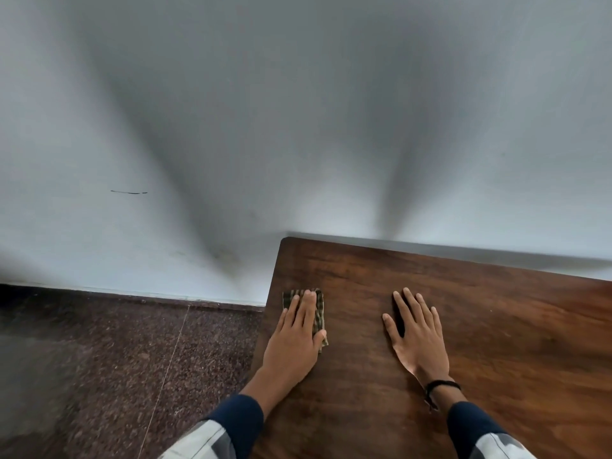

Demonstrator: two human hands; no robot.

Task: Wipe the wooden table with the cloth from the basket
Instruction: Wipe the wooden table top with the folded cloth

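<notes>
L hand [296, 329] flat, fingers straight, pressing small folded green-checked cloth [319, 313] onto dark brown wooden table [496, 326] nr its left edge. R hand [415, 332] flat, spread on table, apart from cloth.

Left hand [299, 329] presses cloth [319, 313] on table [496, 326] (right hand [419, 329] flat).

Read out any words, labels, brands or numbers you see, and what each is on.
None can be read. The cloth, the wooden table, the wall, the floor and the black wristband carry no writing.
The dark streak on the wall is a mark, not lettering.
</notes>
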